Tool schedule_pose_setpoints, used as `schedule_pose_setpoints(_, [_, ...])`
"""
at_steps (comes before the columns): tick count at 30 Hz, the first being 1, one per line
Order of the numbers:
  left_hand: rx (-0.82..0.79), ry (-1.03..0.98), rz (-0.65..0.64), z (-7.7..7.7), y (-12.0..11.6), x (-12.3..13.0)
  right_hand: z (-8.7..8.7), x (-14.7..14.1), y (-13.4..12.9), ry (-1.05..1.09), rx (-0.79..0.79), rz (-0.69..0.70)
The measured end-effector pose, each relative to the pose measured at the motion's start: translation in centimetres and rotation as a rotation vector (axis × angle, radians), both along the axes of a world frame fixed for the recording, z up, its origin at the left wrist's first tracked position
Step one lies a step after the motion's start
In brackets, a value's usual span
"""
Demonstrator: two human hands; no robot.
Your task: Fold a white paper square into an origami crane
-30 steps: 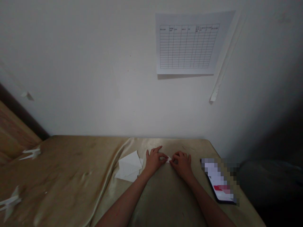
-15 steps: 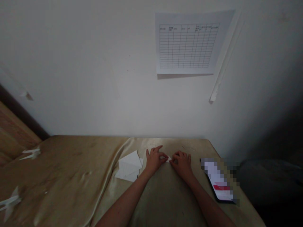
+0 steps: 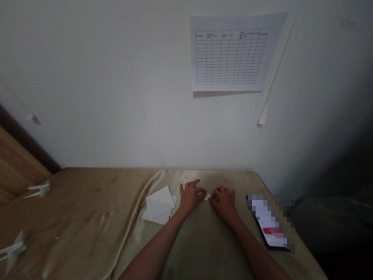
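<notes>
Before us rises a plain, pale grey-white wall [image 3: 116, 85], and against its foot stands a table covered in shiny golden-brown satin cloth [image 3: 201, 249]. A white paper sheet printed with a black grid [image 3: 227, 58] hangs on the wall. On the cloth, a dark-edged, flat phone with a lit screen [image 3: 274, 243] lies beyond our right hand [image 3: 224, 200], and overlapping angular sheets of plain white paper [image 3: 159, 206] lie beside our left hand [image 3: 189, 198]. Smallest is the small, white, pointed piece of paper [image 3: 207, 197] between the hands, low over the cloth; whether it touches we cannot tell. Each thumb and forefinger are pinched together on it from opposite sides, while the left hand's other fingers fan out. To work it well, we should keep both pinches light and close to the edges, line up the layers, and press creases against the firm tabletop, where the slippery satin could let it slide.
</notes>
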State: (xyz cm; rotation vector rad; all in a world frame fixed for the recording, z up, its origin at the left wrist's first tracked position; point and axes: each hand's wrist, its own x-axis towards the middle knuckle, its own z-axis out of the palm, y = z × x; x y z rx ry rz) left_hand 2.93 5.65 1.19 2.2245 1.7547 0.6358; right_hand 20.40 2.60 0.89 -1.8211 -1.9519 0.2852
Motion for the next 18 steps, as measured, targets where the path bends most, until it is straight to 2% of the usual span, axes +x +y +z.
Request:
schedule_pose_setpoints(13, [-0.060, -0.010, -0.088, 0.37, -0.21, -0.83, -0.46, 0.04, 0.14, 0.020, 0.010, -0.011])
schedule_pose_setpoints(18, [-0.072, 0.006, -0.078, 0.54, -0.33, -0.80, -0.65, 0.03, 0.32, 0.016, 0.001, -0.016])
